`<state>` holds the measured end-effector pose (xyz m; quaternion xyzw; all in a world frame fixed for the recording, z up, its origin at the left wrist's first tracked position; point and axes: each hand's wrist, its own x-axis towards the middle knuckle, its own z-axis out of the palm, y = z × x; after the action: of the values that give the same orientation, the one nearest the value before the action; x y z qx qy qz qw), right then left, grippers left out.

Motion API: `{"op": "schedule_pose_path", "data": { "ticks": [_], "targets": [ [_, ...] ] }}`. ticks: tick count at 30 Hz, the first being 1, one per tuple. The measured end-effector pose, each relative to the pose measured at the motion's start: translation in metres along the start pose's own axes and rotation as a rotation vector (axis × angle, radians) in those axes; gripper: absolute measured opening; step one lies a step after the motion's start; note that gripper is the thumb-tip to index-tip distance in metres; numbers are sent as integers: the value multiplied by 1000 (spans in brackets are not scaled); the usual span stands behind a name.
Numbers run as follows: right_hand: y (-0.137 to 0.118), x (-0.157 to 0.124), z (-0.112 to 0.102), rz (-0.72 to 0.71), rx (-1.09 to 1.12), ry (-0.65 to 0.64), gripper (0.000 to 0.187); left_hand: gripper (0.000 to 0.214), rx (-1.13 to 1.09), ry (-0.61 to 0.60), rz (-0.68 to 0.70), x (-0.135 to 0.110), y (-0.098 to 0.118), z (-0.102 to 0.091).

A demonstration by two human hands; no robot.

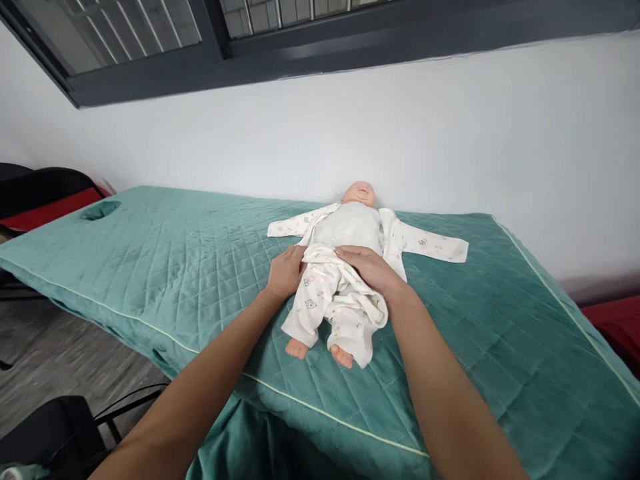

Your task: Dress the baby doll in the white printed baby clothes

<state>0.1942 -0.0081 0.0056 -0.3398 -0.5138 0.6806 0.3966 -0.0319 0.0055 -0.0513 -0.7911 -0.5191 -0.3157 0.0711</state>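
Observation:
A baby doll (359, 193) lies on its back on the green quilted bed cover (210, 267), its head towards the wall. It wears white printed pants (313, 293), and a pale cloth or body shows at its torso (350, 227). A white printed baby shirt (425, 241) lies open with its sleeves spread out to both sides. My left hand (287, 271) is closed at the left side of the pants' waistband, its fingertips partly hidden. Across the right side of the waistband, my right hand (370, 268) grips the bunched fabric. Both doll feet (297, 348) stick out of the pant legs.
Behind the bed is a white wall (200, 147) beneath a dark window frame (325, 47). A face hole (101, 211) opens in the cover at the far left. Black and red chairs (50, 193) stand at left, a black seat (50, 427) at lower left, and something red (615, 327) at right.

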Motion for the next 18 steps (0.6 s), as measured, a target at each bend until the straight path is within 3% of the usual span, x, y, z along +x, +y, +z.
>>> {"op": "schedule_pose_path", "data": {
  "ticks": [4, 8, 10, 15, 18],
  "targets": [
    [-1, 1, -1, -32, -71, -20, 29, 27, -58, 65, -87, 0, -1, -2],
    [-2, 0, 1, -112, -235, -61, 26, 42, -306, 204, -407, 6, -11, 1],
    [-2, -1, 3, -161, -332, -88, 26, 42, -355, 196, -500, 10, -17, 6],
    [-1, -1, 7, -197, -445, -133, 25, 25, -285, 53, -460, 19, -28, 21],
    [-2, -2, 7, -193, -467, -129, 25, 28, -226, 8, -432, 23, -30, 26]
  ]
}}
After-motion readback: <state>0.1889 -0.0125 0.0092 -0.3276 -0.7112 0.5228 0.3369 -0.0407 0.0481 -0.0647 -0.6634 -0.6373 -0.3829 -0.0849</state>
